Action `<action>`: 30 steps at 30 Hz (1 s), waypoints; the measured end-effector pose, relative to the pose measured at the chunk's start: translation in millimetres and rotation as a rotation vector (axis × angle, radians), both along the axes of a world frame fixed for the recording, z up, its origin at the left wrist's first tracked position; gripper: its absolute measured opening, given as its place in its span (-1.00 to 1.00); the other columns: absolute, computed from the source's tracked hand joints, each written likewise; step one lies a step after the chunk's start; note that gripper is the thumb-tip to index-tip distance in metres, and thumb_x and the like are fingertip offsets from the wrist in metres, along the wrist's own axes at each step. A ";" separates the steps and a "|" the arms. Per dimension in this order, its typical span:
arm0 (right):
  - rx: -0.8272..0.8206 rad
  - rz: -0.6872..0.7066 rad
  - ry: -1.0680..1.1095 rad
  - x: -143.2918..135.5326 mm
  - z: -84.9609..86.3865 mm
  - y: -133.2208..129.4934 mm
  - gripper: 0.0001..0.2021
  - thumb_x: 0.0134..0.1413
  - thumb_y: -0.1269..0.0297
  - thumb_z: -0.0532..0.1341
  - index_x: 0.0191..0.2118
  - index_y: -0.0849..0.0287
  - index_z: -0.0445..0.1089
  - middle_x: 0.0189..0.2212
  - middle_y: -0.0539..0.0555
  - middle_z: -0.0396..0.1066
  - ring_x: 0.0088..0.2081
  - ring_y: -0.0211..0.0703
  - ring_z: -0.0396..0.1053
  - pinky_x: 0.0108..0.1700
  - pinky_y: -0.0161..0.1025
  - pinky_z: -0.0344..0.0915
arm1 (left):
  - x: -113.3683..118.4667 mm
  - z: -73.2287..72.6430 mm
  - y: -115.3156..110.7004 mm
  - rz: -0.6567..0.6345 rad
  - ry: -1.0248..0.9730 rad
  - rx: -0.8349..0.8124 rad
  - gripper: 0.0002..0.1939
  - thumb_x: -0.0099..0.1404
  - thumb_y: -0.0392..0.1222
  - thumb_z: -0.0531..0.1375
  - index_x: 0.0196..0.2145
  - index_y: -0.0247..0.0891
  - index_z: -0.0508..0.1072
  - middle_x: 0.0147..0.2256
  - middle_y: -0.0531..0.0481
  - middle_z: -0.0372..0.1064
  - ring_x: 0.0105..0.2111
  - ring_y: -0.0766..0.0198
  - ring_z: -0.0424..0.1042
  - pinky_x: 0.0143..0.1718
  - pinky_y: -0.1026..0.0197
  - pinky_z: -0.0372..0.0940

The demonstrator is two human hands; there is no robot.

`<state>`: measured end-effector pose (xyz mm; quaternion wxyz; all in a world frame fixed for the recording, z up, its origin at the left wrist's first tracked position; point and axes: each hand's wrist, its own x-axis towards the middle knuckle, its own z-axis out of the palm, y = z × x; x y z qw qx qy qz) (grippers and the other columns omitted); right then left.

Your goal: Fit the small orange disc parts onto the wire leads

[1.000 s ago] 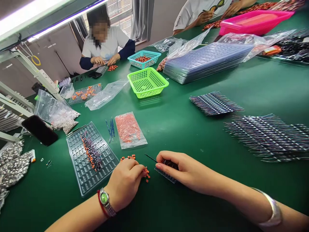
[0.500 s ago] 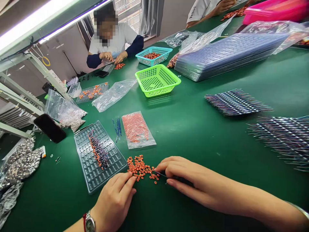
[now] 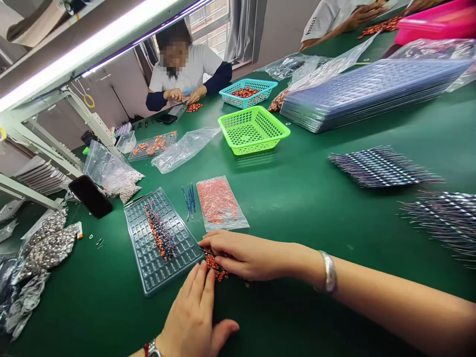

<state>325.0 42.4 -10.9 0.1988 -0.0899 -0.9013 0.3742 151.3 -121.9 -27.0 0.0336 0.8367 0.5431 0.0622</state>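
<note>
Small orange ring-shaped pieces [image 3: 219,271] lie in a loose pile on the green table, partly covered by my hands. My left hand [image 3: 195,310] rests at the near edge of the pile, fingers stretched out and thumb spread, holding nothing. Over the pile reaches my right hand [image 3: 238,253], its fingers closed on thin dark tweezers [image 3: 207,251] whose tip points left toward the tray. Just left of the pile is a clear grid tray [image 3: 139,253]. On it lies a row of dark wired parts with orange ends [image 3: 160,230].
Behind the pile lies a bag of orange pieces [image 3: 219,201] beside several blue strips [image 3: 191,198]. A green basket [image 3: 253,130] stands farther back, near stacked clear trays [image 3: 372,94]. Bundles of wired strips [image 3: 383,166] lie right. A phone [image 3: 90,196] leans left. Another person [image 3: 186,74] works across the table.
My right hand has moved left across the pile with the tweezers. My left hand has straightened its fingers and spread its thumb. The whole view has shifted slightly.
</note>
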 end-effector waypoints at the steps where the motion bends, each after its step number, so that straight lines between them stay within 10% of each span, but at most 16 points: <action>1: -0.003 0.018 -0.006 1.7 -0.6 -1.2 -0.86 0.23 0.50 0.14 -0.19 0.22 0.42 -0.12 0.17 0.45 -0.06 -0.08 0.40 -0.01 -0.17 0.38 | 2.2 -2.6 -1.1 -0.008 0.003 -0.019 -0.03 0.27 0.04 0.24 0.35 -0.51 -0.21 0.26 -0.53 0.03 0.26 -0.23 0.08 0.12 -0.19 0.29; 15: -0.239 -0.129 -0.077 70.7 -2.2 -6.8 -0.80 0.33 0.24 -0.01 -0.33 0.13 0.23 -0.21 0.18 0.43 -0.24 -0.07 0.38 -0.18 -0.12 0.38 | 39.1 8.1 35.9 -0.131 -0.148 -0.266 0.01 0.25 0.15 0.24 0.35 -0.49 -0.19 0.33 -0.47 -0.23 0.34 -0.15 -0.26 0.29 -0.23 0.00; 23: -0.163 0.075 -0.069 29.6 2.3 -0.8 -0.82 0.25 0.38 0.01 -0.30 0.20 0.34 0.04 0.30 0.37 0.10 0.04 0.29 0.13 -0.03 0.26 | 9.3 1.2 1.1 0.041 -0.006 -0.104 0.10 0.30 0.11 0.20 0.34 -0.31 -0.57 0.31 -0.54 -0.14 0.30 -0.22 -0.06 0.14 -0.26 0.26; 30: -0.185 0.113 -0.084 24.2 0.1 -3.0 -0.79 0.22 0.39 0.05 -0.11 0.22 0.39 -0.12 0.21 0.42 -0.09 -0.04 0.39 -0.03 -0.12 0.37 | 13.6 -2.0 3.9 0.037 0.019 -0.097 0.14 0.28 0.14 0.21 0.34 -0.35 -0.59 0.31 -0.56 -0.14 0.30 -0.25 -0.07 0.13 -0.27 0.26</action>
